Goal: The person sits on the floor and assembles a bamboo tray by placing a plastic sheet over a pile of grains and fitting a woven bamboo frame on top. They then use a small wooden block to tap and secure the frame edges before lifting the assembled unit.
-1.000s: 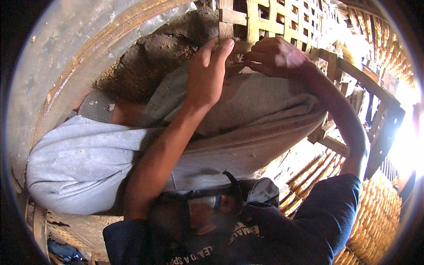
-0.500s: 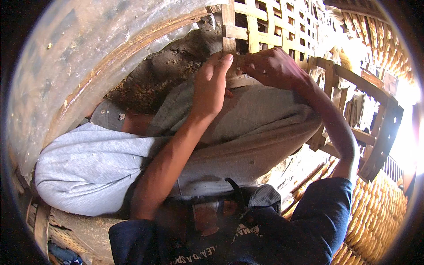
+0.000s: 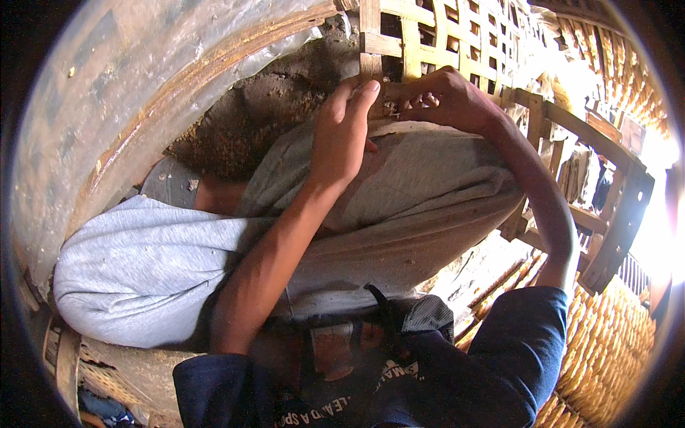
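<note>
A woven bamboo panel [image 3: 412, 53] of flat, pale crossing strips stands beyond my lap, with a wider strip along its left edge. My left hand [image 3: 341, 139] is closed around that panel's lower left corner. Its thumb points up along the edge strip, and most of the fingers are hidden. To its right, my right hand [image 3: 457, 103] has its fingers curled in against the panel's lower edge, gripping it. The exact hold of the fingertips is in shadow. Below both hands lie my legs in grey trousers [image 3: 399, 192].
A large rounded surface covered in plastic sheet [image 3: 107, 93] curves along the left, with a brown rim. Dark, soil-like ground [image 3: 264, 107] shows behind my legs. A wooden frame [image 3: 596, 128] stands at the right, near rows of pale slats [image 3: 606, 349]. Bright light glares beyond it.
My right hand has rolled at the wrist, its curled fingertips now showing more. The left hand keeps its place at the corner, and the panel has shifted only slightly.
</note>
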